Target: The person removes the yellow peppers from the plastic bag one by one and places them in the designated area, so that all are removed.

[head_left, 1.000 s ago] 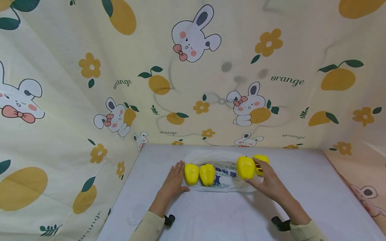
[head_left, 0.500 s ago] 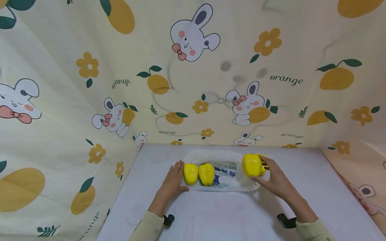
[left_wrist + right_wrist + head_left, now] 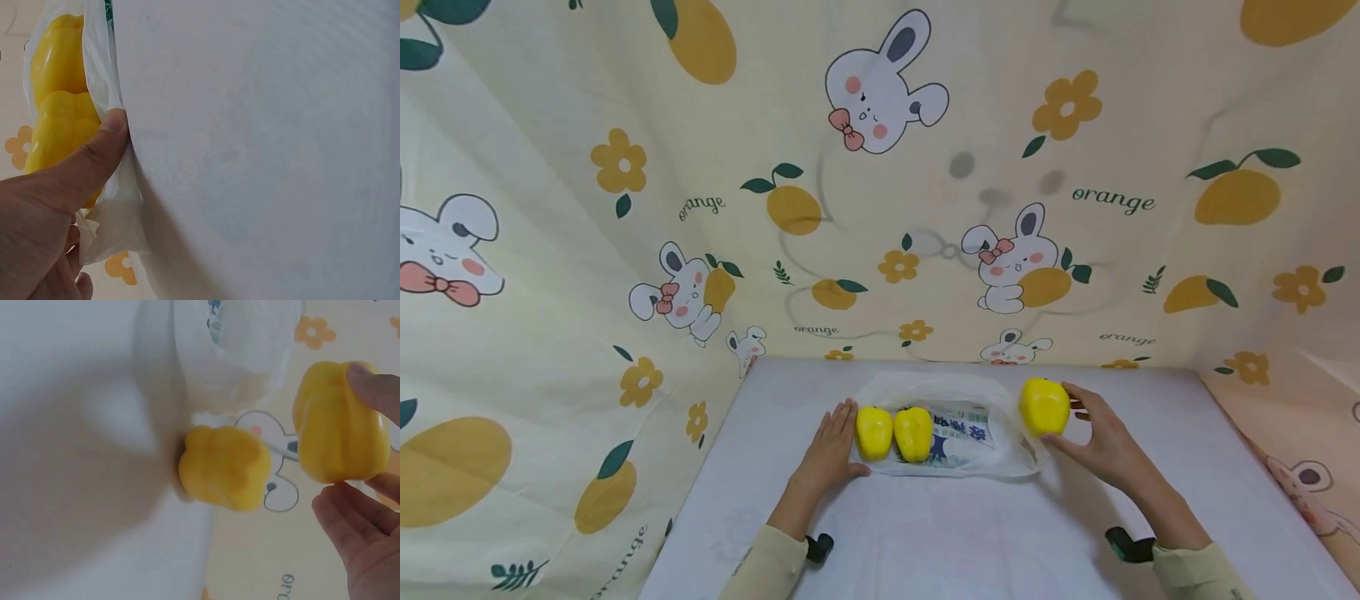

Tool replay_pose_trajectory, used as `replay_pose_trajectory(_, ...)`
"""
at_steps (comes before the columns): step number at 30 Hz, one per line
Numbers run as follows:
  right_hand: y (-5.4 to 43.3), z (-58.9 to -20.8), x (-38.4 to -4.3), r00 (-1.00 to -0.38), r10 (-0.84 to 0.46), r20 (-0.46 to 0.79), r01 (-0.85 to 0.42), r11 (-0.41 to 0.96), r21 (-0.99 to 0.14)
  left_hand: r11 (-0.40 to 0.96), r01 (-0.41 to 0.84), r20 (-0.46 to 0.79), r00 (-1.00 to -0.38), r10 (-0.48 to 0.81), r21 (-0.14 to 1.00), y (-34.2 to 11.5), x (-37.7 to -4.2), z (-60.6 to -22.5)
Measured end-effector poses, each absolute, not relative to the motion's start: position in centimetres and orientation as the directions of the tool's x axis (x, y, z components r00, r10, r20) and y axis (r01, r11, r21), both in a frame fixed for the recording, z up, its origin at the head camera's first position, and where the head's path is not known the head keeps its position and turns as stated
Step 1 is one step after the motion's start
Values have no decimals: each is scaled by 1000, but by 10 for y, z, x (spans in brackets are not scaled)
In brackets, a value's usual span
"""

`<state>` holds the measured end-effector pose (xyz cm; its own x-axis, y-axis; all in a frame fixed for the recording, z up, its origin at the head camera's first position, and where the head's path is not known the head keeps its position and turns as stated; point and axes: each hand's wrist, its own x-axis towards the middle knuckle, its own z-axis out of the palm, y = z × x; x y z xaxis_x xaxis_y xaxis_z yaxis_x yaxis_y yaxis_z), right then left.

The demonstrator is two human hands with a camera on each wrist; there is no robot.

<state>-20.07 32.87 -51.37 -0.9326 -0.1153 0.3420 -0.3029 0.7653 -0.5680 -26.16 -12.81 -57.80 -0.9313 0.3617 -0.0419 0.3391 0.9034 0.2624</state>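
My right hand [image 3: 1101, 437] pinches a yellow bell pepper [image 3: 1045, 407] between thumb and fingers, raised near the right end of a white plastic bag [image 3: 958, 468]. In the right wrist view the held pepper [image 3: 337, 434] hangs above the table, apart from a second pepper [image 3: 225, 469] that stands on it; the head view hides this second one. Two more yellow peppers, a left one [image 3: 875, 433] and a right one [image 3: 913, 435], lie side by side in the bag. My left hand [image 3: 829, 454] rests along the bag's left end, fingers straight, thumb [image 3: 103, 140] against its near side.
A white-covered table [image 3: 925, 533] carries everything. Behind it and at both sides hangs a cream curtain [image 3: 880, 200] printed with rabbits, flowers and oranges. Blue print [image 3: 955, 429] shows on the bag between its peppers and its right end.
My right hand has moved right with the held pepper, from over the bag's right part to its right edge. The pepper behind it has passed out of sight. My left hand stays put.
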Motion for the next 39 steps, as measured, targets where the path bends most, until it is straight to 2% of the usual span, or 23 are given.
replay_pose_trajectory(5,338,-513,-201,-928,-123,353,-316,760,-567,906,334,-52,-932,359,260,-128,-262,-580)
replay_pose_trajectory(12,350,-510,-200,-946,-106,305,-271,774,-572,904,345,-39,-930,366,251,-128,-264,-582)
replay_pose_trajectory(28,382,-509,-203,-941,-89,325,-264,794,-548,898,352,-31,-927,373,265,-129,-261,-580)
replay_pose_trajectory(39,399,-524,-209,-956,-64,287,-220,800,-558,903,349,-30,-929,368,251,-128,-261,-581)
